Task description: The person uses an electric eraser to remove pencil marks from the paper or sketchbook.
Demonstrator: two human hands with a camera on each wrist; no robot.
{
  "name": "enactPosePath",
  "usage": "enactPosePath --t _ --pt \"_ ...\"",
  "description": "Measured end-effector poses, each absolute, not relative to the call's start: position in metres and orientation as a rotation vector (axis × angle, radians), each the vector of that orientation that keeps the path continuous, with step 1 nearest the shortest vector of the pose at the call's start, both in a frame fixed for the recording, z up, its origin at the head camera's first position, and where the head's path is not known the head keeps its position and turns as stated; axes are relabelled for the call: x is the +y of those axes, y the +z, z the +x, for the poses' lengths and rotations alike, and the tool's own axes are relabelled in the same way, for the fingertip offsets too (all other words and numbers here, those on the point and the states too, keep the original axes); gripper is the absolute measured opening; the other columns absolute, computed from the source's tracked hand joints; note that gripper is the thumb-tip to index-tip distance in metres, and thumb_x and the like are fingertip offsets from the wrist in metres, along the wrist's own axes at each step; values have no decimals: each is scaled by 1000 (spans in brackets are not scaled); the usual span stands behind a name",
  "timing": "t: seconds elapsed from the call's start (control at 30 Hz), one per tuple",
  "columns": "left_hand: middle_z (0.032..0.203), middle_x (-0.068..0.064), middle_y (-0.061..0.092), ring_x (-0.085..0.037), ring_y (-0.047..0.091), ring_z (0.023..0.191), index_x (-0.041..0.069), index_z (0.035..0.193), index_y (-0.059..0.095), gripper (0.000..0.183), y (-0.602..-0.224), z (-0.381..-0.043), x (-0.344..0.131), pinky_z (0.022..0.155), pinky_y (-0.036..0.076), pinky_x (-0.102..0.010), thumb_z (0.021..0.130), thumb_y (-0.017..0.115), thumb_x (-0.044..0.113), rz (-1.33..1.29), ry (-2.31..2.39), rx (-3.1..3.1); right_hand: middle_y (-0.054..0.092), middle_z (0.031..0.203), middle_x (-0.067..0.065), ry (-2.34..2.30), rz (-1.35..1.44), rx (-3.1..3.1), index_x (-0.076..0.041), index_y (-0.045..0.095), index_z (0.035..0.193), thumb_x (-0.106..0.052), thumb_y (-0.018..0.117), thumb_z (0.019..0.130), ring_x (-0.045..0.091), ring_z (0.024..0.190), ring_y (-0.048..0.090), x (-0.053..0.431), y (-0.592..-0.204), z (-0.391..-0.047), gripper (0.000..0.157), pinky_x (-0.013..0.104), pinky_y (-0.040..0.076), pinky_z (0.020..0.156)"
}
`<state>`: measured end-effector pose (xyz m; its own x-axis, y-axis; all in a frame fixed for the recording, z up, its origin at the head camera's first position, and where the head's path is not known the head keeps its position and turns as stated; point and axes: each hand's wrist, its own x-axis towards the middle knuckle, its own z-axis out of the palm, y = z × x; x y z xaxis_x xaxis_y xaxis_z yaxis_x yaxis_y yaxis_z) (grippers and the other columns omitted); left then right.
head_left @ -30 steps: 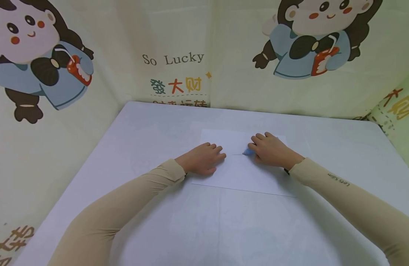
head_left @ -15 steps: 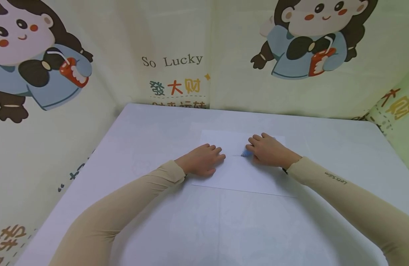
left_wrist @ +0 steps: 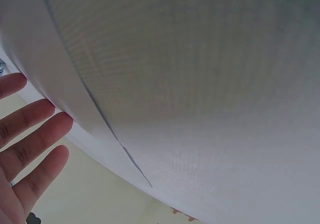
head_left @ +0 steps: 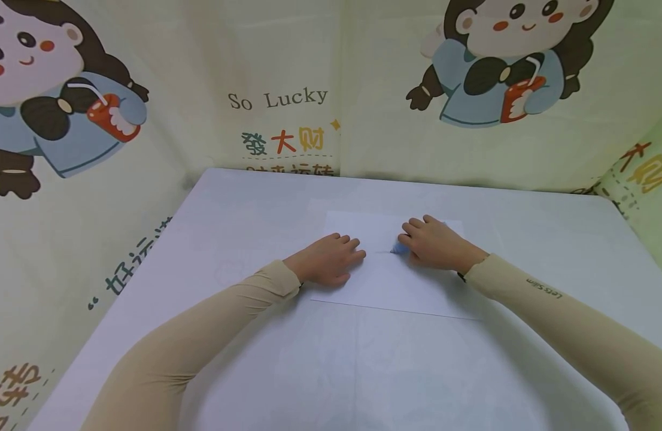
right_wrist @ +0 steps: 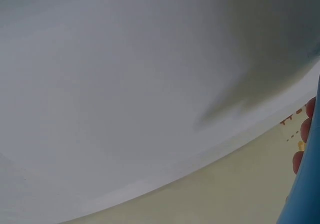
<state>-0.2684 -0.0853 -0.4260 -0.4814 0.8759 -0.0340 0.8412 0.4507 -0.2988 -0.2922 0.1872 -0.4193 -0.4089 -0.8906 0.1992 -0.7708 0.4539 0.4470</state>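
A blue pen is over the right half of a white sheet of paper, tilted, its tip pointing to the left and meeting the right end of a short, thin, dark line on the sheet. The right hand is curled round the pen and covers most of it; the right wrist view shows the blue barrel large along the right edge, with fingertips just beside it. The left hand rests on the left part of the sheet, palm down, holding nothing, its fingers loosely extended and spaced out, as the left wrist view also shows. The two hands are apart, with the line between them. The sheet lies flat on a white surface, its near edge sloping slightly down toward the right. A beige left sleeve and a beige right sleeve, the latter bearing small dark lettering, reach in from the near side, and a bit of dark band shows at the right cuff. Behind the surface hangs a cream curtain printed with cartoon figures in blue, the words "So Lucky" and coloured Chinese characters.
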Motion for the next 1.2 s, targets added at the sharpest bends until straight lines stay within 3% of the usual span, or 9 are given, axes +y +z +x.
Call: enactPosePath --t 0.7,1.2 --pt "104 -3 56 -19 55 88 14 120 51 38 -425 -270 -84 82 45 -33 87 52 33 -1532 415 -2593 46 70 4 -408 1412 -2296 -6 52 80 -12 62 73 19 61 39 188 -417 -292 14 28 28 56" --pt "103 -3 55 -20 54 87 14 119 50 38 -424 -267 -84 82 45 -33 87 52 33 -1527 423 -2596 47 72 4 -383 1473 -2313 -5 53 83 -10 65 74 18 63 42 192 -414 -289 15 27 34 55"
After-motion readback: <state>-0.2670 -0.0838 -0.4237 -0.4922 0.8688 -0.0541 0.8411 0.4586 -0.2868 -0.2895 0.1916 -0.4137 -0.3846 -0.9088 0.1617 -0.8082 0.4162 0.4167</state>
